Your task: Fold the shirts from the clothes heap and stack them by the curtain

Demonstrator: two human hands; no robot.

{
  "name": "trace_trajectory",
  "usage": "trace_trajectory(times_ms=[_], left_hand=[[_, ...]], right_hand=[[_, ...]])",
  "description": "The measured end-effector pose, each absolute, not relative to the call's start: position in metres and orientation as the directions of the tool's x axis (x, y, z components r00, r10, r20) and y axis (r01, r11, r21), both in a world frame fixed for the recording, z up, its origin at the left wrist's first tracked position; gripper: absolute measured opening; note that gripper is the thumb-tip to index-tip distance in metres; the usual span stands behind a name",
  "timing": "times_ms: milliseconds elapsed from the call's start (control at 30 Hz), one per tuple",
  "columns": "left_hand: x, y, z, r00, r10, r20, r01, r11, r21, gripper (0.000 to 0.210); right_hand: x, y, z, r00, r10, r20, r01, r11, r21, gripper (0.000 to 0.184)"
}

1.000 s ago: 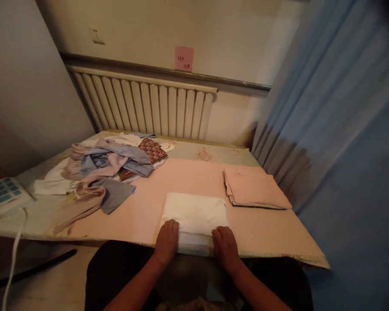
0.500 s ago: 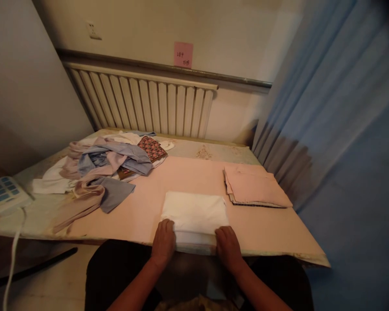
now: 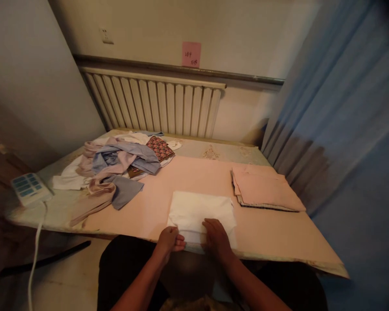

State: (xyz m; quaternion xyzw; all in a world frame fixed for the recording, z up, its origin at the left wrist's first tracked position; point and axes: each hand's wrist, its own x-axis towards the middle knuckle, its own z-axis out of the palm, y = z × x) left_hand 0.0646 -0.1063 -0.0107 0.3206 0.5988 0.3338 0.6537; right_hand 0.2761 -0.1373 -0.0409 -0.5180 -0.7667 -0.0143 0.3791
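Observation:
A folded white cloth (image 3: pixel 197 209) lies at the front edge of the table, close to my body. At its front left corner is my left hand (image 3: pixel 171 242), thumb on top and fingers curled around the edge, closed on the fabric. My right hand (image 3: pixel 218 239) rests on the front right part of the cloth, its fingers stretched out flat toward the left. The fabric beneath that palm is hidden.
A stack of folded pink cloths (image 3: pixel 262 188) sits at the right. Crumpled clothes (image 3: pixel 119 160) are heaped on the left, near a white power strip (image 3: pixel 31 189) with a cord. Behind the table stands a radiator (image 3: pixel 162 101); a blue curtain (image 3: pixel 337 129) hangs at the right.
My right hand has moved left from the cloth's right edge onto its front part and flattened. My left hand has shifted down to the front corner. The view has turned slightly left.

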Motion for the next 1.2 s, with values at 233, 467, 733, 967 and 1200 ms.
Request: trace_trajectory(times_ms=[233,467,733,967,1200], left_hand=[[0.06,-0.103,-0.001,0.167,0.749,-0.641,-0.256,0.66,0.706,0.014],[0.056,-0.097,-0.001,0.288,0.655,-0.699,-0.302,0.755,0.583,0.021],[0.061,-0.097,-0.007,0.193,0.688,-0.699,-0.24,0.724,0.646,0.011],[0.061,-0.095,-0.015,0.054,0.791,-0.609,-0.047,0.611,0.79,0.011],[0.065,-0.102,-0.02,-0.012,0.852,-0.524,0.138,0.52,0.843,0.009]], right_hand=[[0.272,-0.105,-0.024,-0.02,0.954,0.298,0.853,0.172,-0.492,0.027],[0.262,-0.082,0.004,-0.154,0.988,-0.025,0.841,0.117,-0.527,0.022],[0.252,-0.07,0.002,-0.186,0.975,-0.122,0.853,0.099,-0.512,0.019],[0.252,-0.069,-0.005,-0.149,0.98,-0.135,0.871,0.065,-0.487,0.022],[0.251,-0.071,-0.006,-0.14,0.982,-0.13,0.879,0.062,-0.472,0.022]])
